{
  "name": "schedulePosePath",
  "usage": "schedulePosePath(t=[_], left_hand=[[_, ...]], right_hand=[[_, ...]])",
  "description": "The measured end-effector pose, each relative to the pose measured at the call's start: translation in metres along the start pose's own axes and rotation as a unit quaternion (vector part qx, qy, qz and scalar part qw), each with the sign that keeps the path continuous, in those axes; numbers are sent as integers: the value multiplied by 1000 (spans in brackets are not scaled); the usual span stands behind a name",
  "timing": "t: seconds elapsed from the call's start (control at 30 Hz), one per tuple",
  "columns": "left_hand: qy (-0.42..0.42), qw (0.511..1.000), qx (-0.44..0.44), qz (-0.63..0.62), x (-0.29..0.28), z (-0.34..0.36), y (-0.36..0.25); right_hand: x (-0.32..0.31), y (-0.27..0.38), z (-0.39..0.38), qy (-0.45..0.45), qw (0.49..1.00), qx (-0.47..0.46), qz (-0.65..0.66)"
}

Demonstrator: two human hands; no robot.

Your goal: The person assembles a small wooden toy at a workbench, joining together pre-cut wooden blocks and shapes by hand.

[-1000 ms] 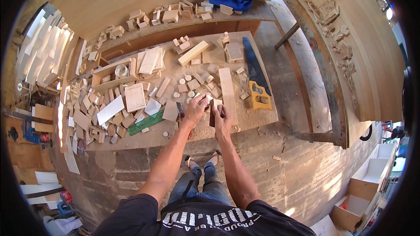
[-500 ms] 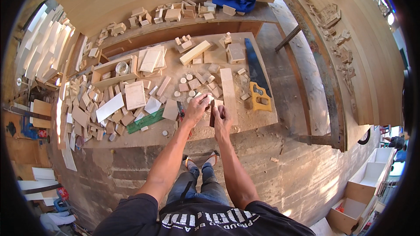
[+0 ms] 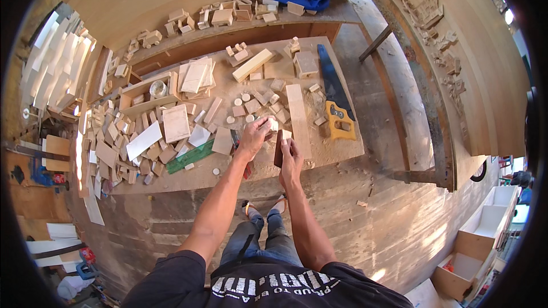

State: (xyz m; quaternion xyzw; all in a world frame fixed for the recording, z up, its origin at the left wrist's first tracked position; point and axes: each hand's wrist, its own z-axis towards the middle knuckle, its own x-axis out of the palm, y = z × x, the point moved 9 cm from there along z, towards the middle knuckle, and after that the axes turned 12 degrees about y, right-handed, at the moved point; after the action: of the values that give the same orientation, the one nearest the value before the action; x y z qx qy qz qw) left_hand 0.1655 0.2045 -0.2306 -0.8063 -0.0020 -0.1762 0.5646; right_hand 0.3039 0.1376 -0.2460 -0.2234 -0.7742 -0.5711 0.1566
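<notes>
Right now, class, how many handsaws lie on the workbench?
1: the yellow-handled handsaw near the right edge of the workbench, to the right of the right hand; another could be hidden.

white lettering [image 3: 228,286], seemingly cropped, on shirt [image 3: 171,279]

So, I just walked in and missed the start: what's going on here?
A person stands at a cluttered table. The left hand holds a small pale wood piece, and the right hand grips a flat dark block beside it. Whether the two touch is hard to tell. A yellow-handled saw lies to the right.
</notes>
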Motion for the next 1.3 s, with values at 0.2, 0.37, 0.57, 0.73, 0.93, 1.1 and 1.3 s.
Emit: schedulePosePath(t=[0.2,0.37,0.57,0.73,0.93,1.1,1.3], left_hand=[[7,997,28,69,-2,1,-6],[-7,992,54,115,-3,1,-9],[-19,991,26,131,2,-2,-12],[-27,989,33,143,1,0,-14],[-32,993,42,110,1,1,-14],[-30,990,42,131,4,-1,-18],[-28,990,44,127,6,-2,-21]], right_hand=[[0,-12,18,0,1000,-1,8],[4,-7,23,13,1000,-21,-16],[6,-1,21,12,997,-48,-60],[9,7,24,9,997,-31,-76],[8,5,21,-1,993,-54,-109],[19,15,18,6,995,-44,-87],[20,23,14,-12,991,-53,-125]])
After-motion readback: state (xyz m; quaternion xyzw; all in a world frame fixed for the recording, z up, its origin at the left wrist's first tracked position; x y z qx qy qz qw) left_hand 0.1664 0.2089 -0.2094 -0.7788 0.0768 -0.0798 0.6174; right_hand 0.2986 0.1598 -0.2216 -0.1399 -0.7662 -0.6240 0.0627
